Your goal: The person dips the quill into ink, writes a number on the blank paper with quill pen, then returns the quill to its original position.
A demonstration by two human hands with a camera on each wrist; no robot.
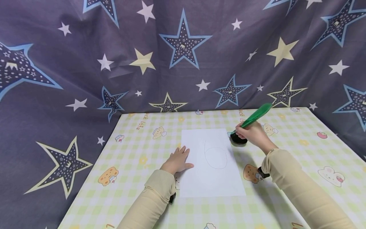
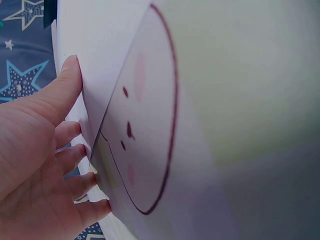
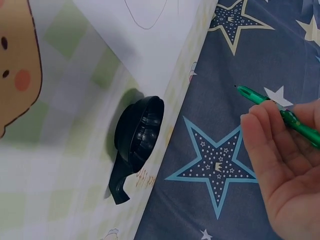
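A white sheet of paper [image 1: 210,183] lies on the table with a thin curved line like a "6" drawn on it. My left hand [image 1: 176,161] rests along the paper's left edge, fingers spread and thumb on the sheet. Between thumb and fingers, my right hand [image 1: 255,135] pinches a green feather pen [image 1: 257,114], its plume slanting up to the right. In the right wrist view the tip of the pen [image 3: 245,91] points away from the hand, above the table. Just below that hand sits a black, round, hollow stand [image 3: 137,130] with a short bent neck, beside the paper's upper right.
A checked green and white tablecloth [image 1: 137,190] with cartoon prints covers the table. Behind and to the left hangs a dark curtain [image 1: 125,31] patterned with stars. A black wrist device [image 1: 263,172] shows at the right sleeve.
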